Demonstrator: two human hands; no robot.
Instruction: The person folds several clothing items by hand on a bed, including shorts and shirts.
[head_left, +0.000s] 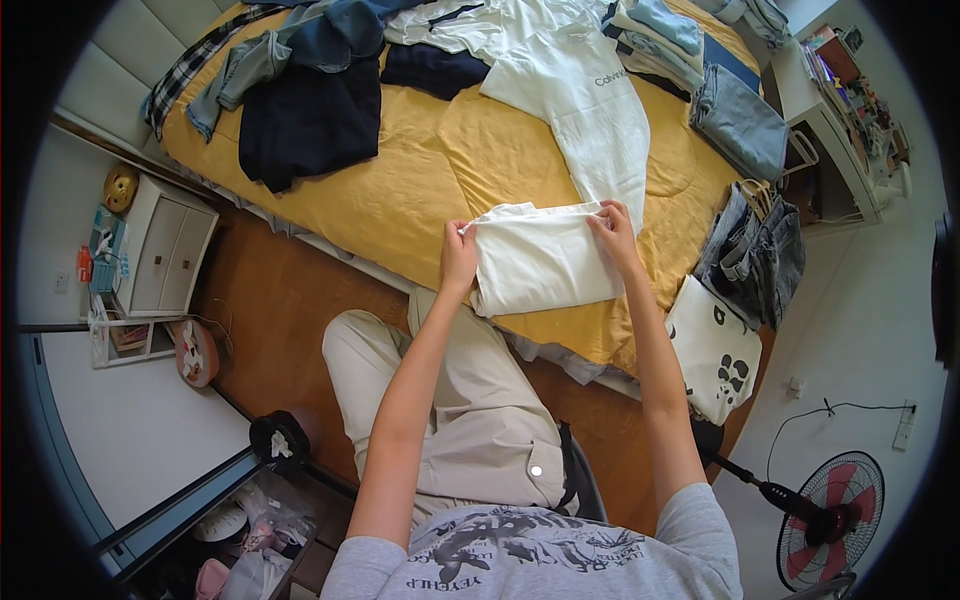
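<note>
A white garment [545, 262], folded into a rough rectangle, lies at the near edge of the bed. Its far left corner is pinched in my left hand [459, 258]. My right hand [616, 235] grips the far right corner between thumb and fingers. Just beyond it spreads a white garment with a long sleeve or leg [600, 120], reaching down almost to my right hand. What kind of garment I hold cannot be told from its folded shape.
Yellow bedding [440, 150] covers the bed. Dark navy clothing [310, 125] lies left, folded jeans [740, 120] right. Denim bundle [755, 250] and a paw-print white cloth [715, 350] hang near the right corner. A fan [830, 520], white cabinet [165, 250] and black bin [280, 440] stand around.
</note>
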